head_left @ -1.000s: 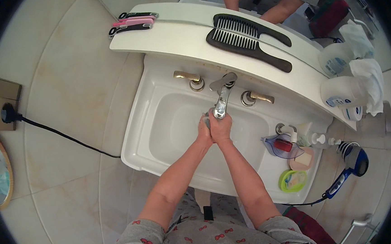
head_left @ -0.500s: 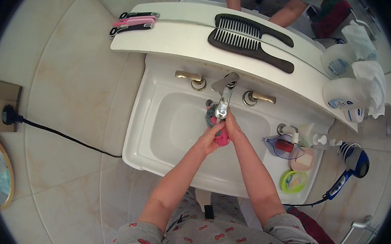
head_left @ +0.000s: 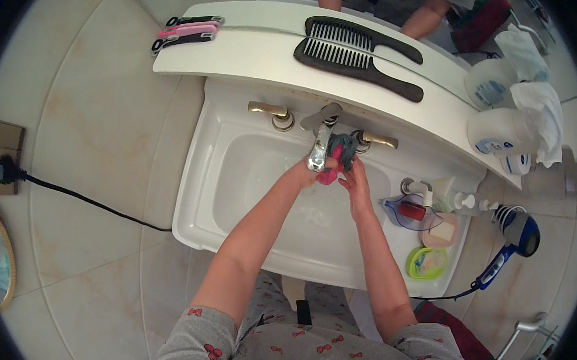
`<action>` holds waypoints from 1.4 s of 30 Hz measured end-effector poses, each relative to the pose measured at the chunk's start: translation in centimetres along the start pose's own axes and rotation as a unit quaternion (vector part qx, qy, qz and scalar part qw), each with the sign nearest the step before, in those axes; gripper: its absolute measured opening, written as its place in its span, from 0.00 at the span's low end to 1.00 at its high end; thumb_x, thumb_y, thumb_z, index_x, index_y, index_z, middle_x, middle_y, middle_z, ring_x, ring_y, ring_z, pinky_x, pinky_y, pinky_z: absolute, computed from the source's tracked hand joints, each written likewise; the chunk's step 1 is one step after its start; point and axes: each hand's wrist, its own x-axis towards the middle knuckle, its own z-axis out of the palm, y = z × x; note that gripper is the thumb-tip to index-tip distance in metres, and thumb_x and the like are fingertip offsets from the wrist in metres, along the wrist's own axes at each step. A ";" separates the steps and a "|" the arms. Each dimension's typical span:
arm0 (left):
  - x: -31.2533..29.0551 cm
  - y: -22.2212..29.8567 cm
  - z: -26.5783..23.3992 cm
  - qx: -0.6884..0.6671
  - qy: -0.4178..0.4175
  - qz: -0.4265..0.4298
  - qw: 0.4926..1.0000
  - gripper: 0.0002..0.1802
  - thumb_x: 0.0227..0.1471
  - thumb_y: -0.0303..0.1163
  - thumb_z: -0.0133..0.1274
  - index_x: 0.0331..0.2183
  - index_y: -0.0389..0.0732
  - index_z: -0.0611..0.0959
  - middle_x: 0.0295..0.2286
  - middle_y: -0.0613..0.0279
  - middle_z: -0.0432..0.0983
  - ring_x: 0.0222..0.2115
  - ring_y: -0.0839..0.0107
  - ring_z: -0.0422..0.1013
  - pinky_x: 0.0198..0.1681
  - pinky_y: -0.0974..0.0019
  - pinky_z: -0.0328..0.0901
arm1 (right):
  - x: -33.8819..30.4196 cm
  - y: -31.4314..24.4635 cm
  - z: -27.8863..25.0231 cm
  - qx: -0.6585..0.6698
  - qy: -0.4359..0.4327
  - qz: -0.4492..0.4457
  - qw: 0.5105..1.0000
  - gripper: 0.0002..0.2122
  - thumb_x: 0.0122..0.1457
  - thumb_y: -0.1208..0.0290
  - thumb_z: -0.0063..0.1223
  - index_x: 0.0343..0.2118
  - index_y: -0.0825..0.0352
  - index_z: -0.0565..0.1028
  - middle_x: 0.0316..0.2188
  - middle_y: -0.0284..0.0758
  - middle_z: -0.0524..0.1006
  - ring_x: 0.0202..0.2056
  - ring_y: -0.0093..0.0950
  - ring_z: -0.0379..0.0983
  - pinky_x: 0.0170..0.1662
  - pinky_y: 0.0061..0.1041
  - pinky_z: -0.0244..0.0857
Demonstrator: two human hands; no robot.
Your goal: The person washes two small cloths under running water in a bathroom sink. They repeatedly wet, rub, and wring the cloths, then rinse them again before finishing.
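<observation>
A small wet pink and grey cloth is bunched over the white sink, just right of the chrome faucet spout. My left hand is closed on its pink part, and the spout hides some of those fingers. On the other side, my right hand has its fingers stretched and spread, with the tips at the cloth's lower grey edge. Brass-coloured tap handles stand either side of the spout: a left handle and a right handle, the latter close to the cloth.
Black combs and pink-and-black clips lie on the white shelf, before a mirror. A white bottle stands at its right end. The sink's right ledge holds a soap dish and green bowl. A blue hair dryer hangs beyond.
The cloth has moved up and right from under the spout toward the right tap handle. My hands have drawn apart, and the right hand's fingers have spread.
</observation>
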 end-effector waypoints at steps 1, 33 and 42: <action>-0.3 -0.2 0.1 0.035 0.000 -0.018 0.999 0.07 0.45 0.33 0.61 0.26 0.43 0.80 0.23 0.66 0.74 0.22 0.74 0.68 0.25 0.70 0.62 | 0.3 0.6 0.0 0.010 -0.001 -0.004 1.000 0.27 0.67 0.50 0.39 0.64 0.60 0.60 0.56 0.32 0.69 0.53 0.27 0.66 0.56 0.31 0.59; 0.2 -1.7 2.7 -0.502 0.093 0.069 0.857 0.12 0.59 0.41 0.53 0.42 0.46 0.80 0.37 0.60 0.80 0.39 0.65 0.76 0.42 0.57 0.74 | -2.6 -12.5 7.9 -0.355 -0.047 -0.337 0.871 0.25 0.62 0.66 0.48 0.61 0.68 0.62 0.58 0.49 0.67 0.58 0.47 0.64 0.60 0.38 0.58; -2.8 -5.0 1.0 -0.500 0.131 0.001 0.856 0.21 0.66 0.46 0.42 0.55 0.47 0.71 0.54 0.59 0.69 0.54 0.59 0.67 0.54 0.50 0.67 | -1.5 -12.2 9.1 -0.395 -0.095 -0.391 0.826 0.25 0.61 0.64 0.49 0.60 0.66 0.64 0.60 0.45 0.66 0.61 0.46 0.62 0.62 0.42 0.54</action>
